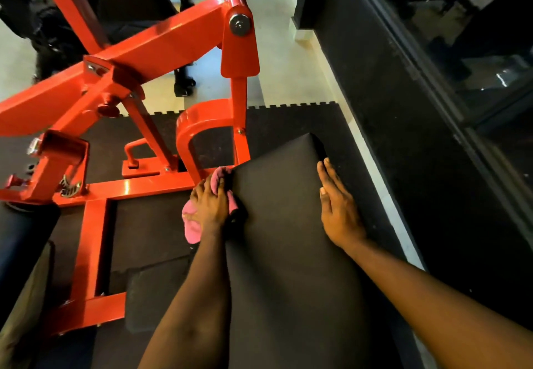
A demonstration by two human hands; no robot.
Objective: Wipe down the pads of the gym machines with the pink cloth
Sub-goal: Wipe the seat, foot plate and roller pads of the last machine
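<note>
Wiping: the left hand (210,204) works the cloth (191,226) on the left edge of the pad (282,253), near its far corner.
Cloth: pink and bunched, caught between the palm and the pad's side. Folds stick out ahead of the fingers and beside the wrist.
Left hand: fingers curved over the wad, holding it and pressing it to the edge, likely so the side gets cleaned as well as the top.
Right hand (337,210): flat, fingers straight and together, holding nothing. It lies on the pad's top by the right edge, probably to steady the pad against the push from the other side.
Pad: black and long, running away from the person, its top bare between the hands.
Frame (173,45): red, just left of the pad, standing on the mat (288,120).
Stage: this looks like mid-wipe on this pad. Whether the top is already done I cannot tell.
</note>
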